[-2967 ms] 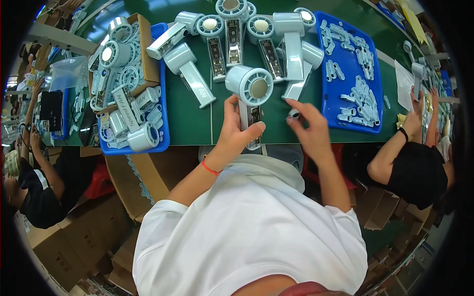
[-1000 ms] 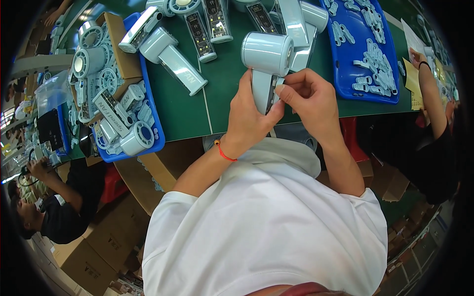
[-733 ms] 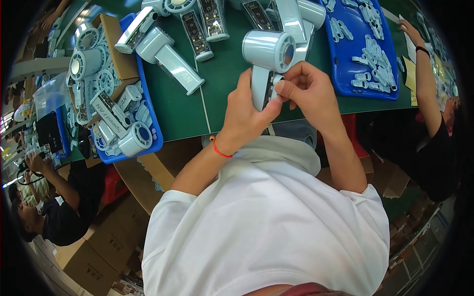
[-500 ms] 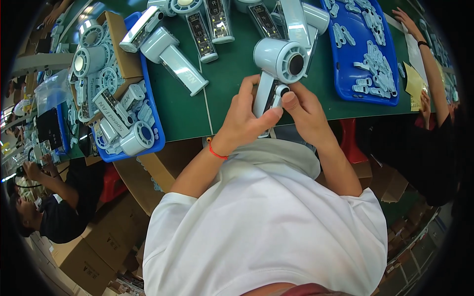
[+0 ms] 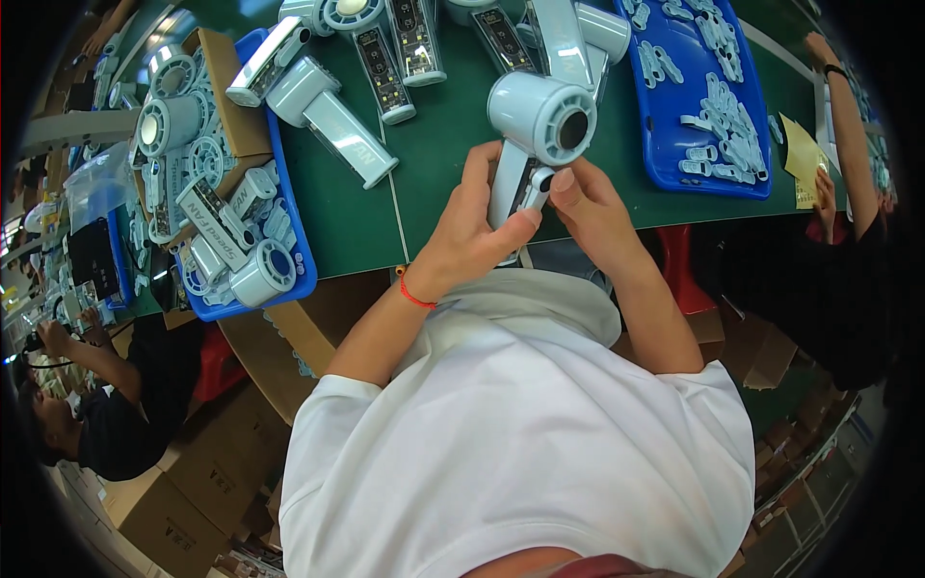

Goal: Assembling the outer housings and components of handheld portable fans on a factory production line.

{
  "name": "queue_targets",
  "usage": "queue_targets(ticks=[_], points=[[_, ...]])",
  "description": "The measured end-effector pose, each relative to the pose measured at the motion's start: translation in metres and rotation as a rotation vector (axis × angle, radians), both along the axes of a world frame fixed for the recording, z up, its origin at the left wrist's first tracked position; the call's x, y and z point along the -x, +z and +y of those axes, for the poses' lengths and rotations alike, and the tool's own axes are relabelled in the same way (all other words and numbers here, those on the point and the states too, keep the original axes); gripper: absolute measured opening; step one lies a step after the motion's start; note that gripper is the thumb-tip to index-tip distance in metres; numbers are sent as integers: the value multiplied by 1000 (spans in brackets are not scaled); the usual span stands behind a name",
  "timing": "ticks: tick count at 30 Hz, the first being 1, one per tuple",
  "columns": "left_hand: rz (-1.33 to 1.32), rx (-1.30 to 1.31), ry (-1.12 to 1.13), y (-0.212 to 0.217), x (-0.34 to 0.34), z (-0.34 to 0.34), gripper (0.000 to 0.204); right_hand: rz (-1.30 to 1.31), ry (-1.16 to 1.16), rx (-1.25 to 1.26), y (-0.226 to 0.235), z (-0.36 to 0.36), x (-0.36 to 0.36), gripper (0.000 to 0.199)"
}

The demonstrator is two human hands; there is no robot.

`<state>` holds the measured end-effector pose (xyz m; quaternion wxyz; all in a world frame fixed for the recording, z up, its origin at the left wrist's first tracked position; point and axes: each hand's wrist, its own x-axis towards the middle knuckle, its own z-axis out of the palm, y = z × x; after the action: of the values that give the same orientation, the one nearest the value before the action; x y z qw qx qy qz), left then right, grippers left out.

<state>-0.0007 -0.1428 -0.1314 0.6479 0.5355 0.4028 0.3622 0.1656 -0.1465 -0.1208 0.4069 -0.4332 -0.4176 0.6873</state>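
A pale blue handheld fan (image 5: 544, 116) is tilted in front of me, its round head up and away and its handle towards my body. My left hand (image 5: 472, 217) is closed round the handle, thumb across its front. My right hand (image 5: 594, 214) grips the fan's right side below the head, with the thumb bent. Between the two thumbs, a small pale blue part (image 5: 537, 187) with a dark end lies against the handle's open face. Whether it is seated there I cannot tell. My fingers hide much of the handle.
Several similar fans (image 5: 332, 120) lie on the green table (image 5: 356, 226), some with bare circuit boards. At left, a blue tray (image 5: 303, 279) holds a carton and fan parts; at right, another blue tray (image 5: 665, 173) holds small pale pieces. Co-workers' arms (image 5: 850, 144) show at both sides.
The view has shifted slightly. Both hands keep hold of the fan, and the small part now stands a little straighter along the handle. At right, the co-worker's upper arm has shifted.
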Motion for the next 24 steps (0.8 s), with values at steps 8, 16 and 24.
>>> queue_targets(ticks=[8, 16, 24], points=[[-40, -103, 24, 3, -1, -1, 63, 377, -2, 59, -12, -4, -1, 69], [177, -309, 98, 6, -17, -10, 63, 366, -26, 49, -6, -10, 1, 69], [134, -233, 102, -5, -28, -2, 60, 343, -107, 34, -17, -17, -4, 58]])
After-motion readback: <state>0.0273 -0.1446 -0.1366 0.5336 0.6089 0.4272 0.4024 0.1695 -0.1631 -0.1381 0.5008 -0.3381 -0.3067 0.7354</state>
